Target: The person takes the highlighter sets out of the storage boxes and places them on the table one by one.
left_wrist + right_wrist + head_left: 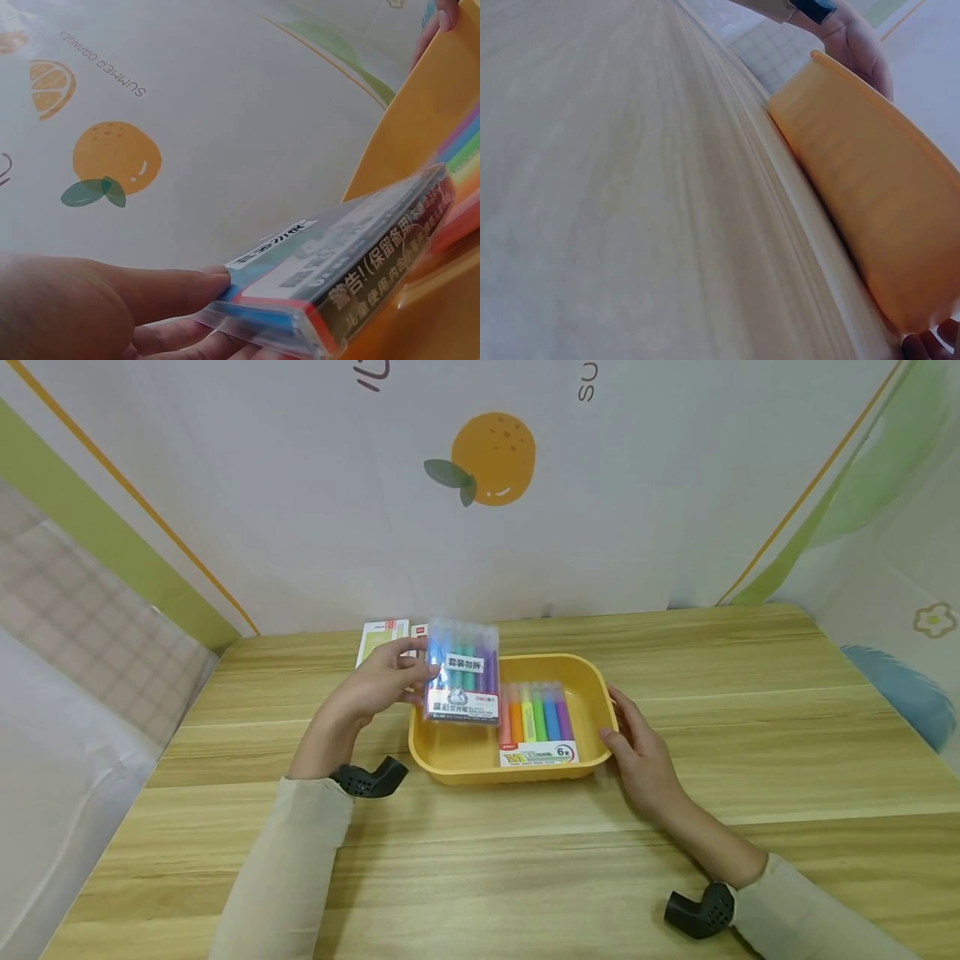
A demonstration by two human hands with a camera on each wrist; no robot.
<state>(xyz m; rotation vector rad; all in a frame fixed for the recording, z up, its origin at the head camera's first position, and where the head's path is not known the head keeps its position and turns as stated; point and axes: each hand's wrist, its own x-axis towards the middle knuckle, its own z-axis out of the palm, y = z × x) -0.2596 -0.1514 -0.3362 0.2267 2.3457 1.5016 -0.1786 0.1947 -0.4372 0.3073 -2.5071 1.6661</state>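
My left hand point(386, 681) grips a clear pack of blue, green and purple markers point(462, 672) by its left edge, holding it tilted over the left half of the yellow tray point(480, 760). In the left wrist view my fingers point(150, 289) pinch that pack point(330, 270) above the tray's wall point(420, 120). A second pack of bright highlighters point(537, 723) lies flat in the tray's right half. My right hand point(637, 747) rests against the tray's right rim, fingers fairly straight. The right wrist view shows the tray's outer wall point(870, 195) on the table.
Two small boxes point(384, 635) lie on the wooden table point(525, 860) behind my left hand. A printed backdrop point(480, 468) with an orange walls in the back and sides. Black wrist mounts point(371, 777) sit on both sleeves.
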